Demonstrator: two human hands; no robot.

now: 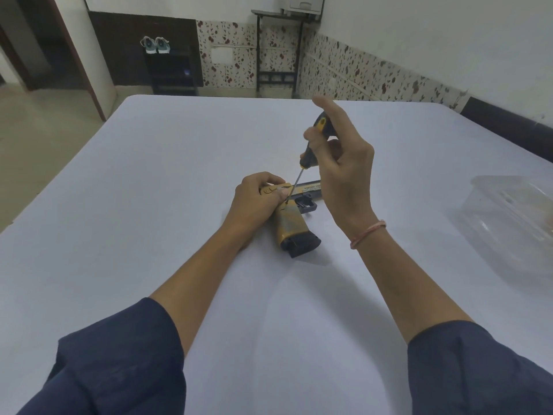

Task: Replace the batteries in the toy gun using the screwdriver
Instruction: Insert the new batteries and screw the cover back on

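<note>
Your left hand point(257, 194) is down on the white table point(167, 211), fingers curled over the rear of the toy gun point(291, 226) and pinning it flat on its side. The gun lies near the middle of the table, its tan grip with the black base pointing back toward you and the barrel running off to the right behind your other wrist. Your right hand point(347, 169) is up above it, thumb and fingertips pinching the black-and-yellow handle of the screwdriver point(308, 155), with the index finger lifted straight over the handle's top. The screwdriver stands steeply, leaning a little to the right, and its thin shaft comes down to the gun's body right beside your left thumb, just behind the trigger guard; whether the tip is seated in a screw is too small to tell. A pink thread band point(368, 233) circles your right wrist, and both dark blue sleeves point(125, 363) are pushed up the forearms. Off to your right, well apart from the gun, a clear plastic container point(514, 226) sits near the table's edge. Beyond the table, a pair of shoes point(155, 44) rests on top of a dark rack.
</note>
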